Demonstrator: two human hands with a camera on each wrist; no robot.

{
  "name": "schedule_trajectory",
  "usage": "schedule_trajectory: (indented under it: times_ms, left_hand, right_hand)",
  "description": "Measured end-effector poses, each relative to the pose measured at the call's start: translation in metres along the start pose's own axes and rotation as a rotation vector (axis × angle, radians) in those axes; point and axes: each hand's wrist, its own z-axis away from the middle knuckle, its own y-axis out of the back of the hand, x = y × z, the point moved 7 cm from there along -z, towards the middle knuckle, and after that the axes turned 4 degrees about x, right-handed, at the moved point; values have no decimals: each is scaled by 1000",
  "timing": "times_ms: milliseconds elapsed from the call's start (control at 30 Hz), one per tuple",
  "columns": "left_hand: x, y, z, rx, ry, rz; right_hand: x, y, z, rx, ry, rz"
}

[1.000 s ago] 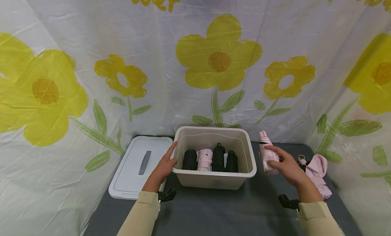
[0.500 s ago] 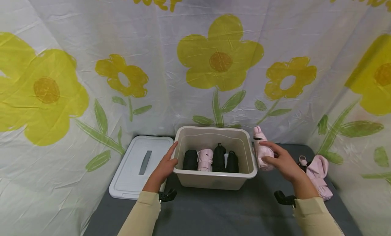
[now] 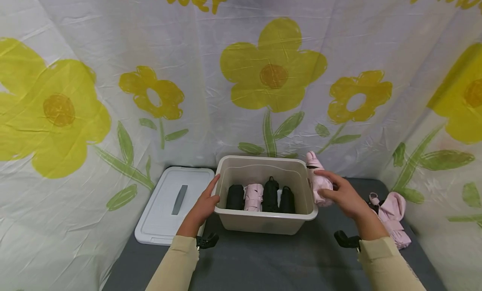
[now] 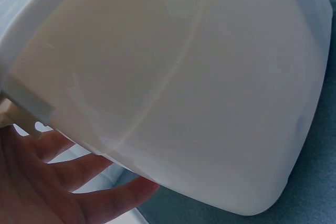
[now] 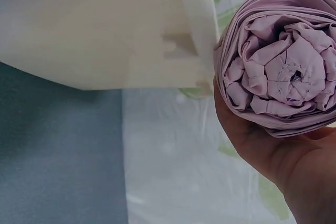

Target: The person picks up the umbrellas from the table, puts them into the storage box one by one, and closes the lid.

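- The right hand (image 3: pixel 344 197) grips a rolled pink umbrella (image 3: pixel 319 183), thumb and fingers round its side; I can't see every fingertip from here.
- That umbrella is held just beyond the bin's right rim, above the worktop (image 3: pixel 301 255), its top leaning toward the bin; whether it touches the wall, I can't tell.
- The left hand (image 3: pixel 202 205) is uncurled, fingers fairly straight against the left end of the bin (image 3: pixel 260 222). It's well placed, I'd say, to steady the bin against a knock.
- The step looks like bringing the umbrella over that right rim. Best to raise its lower end fully clear first, then lower it gently; dragging it across could loosen the folds.
- Inside, near the front wall, a black umbrella (image 3: pixel 235 197), a pink one (image 3: pixel 254 197) and two more black umbrellas (image 3: pixel 270 195) stand in a row. I'd come down beside them without pressing them over.
- Another pink umbrella (image 3: pixel 394 220) lies near the worktop's right edge, so the right sleeve should pass above it.
- The lid (image 3: pixel 160 215) lies toward the left edge.
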Motion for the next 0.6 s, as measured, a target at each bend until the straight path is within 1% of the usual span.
schedule_trajectory:
  times_ms: [167, 300, 400, 533, 600]
  left_hand:
    - [0, 1, 0, 2, 3, -7]
    - [-5, 0, -3, 8, 6, -8]
    - [-17, 0, -11, 18, 4, 8]
    - [-34, -1, -22, 38, -8, 9]
    - [-38, -2, -25, 45, -16, -2]
  right_hand:
    - [-6, -4, -6, -4, -1, 32]
    - [-10, -12, -12, -32, 2, 32]
    - [-14, -18, -18, -55, 22, 18]
    - [-17, -25, -25, -66, 45, 28]
    - [-19, -29, -29, -71, 50, 34]
